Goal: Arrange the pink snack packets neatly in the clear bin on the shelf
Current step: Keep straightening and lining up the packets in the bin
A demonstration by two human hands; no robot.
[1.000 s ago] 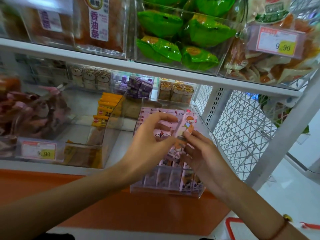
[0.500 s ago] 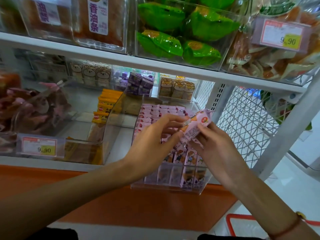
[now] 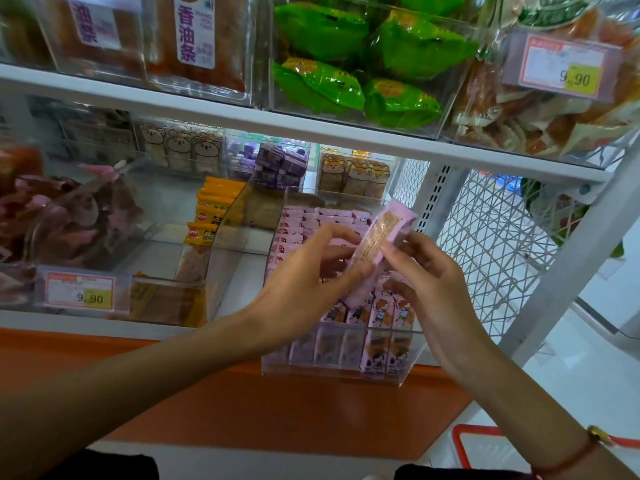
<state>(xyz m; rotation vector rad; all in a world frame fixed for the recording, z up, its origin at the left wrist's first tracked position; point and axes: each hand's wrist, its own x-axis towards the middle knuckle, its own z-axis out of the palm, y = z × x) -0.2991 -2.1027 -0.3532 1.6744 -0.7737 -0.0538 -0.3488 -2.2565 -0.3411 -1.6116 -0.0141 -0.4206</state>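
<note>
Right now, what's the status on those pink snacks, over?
Both hands, left hand and right hand, holding one pink packet tilted above the clear bin. Rows of pink packets already inside. Nothing in the way.

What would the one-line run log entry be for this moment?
stage: mid-arranging | left hand: holds pink packet | right hand: holds same packet | packet: tilted above clear bin, back face showing | bin: partly filled

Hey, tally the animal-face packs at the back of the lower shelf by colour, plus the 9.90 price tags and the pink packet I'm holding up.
Pale bear-face packs: 3
Orange animal-face packs: 3
9.90 price tags: 2
Held pink packet: 1
Total: 9
</note>
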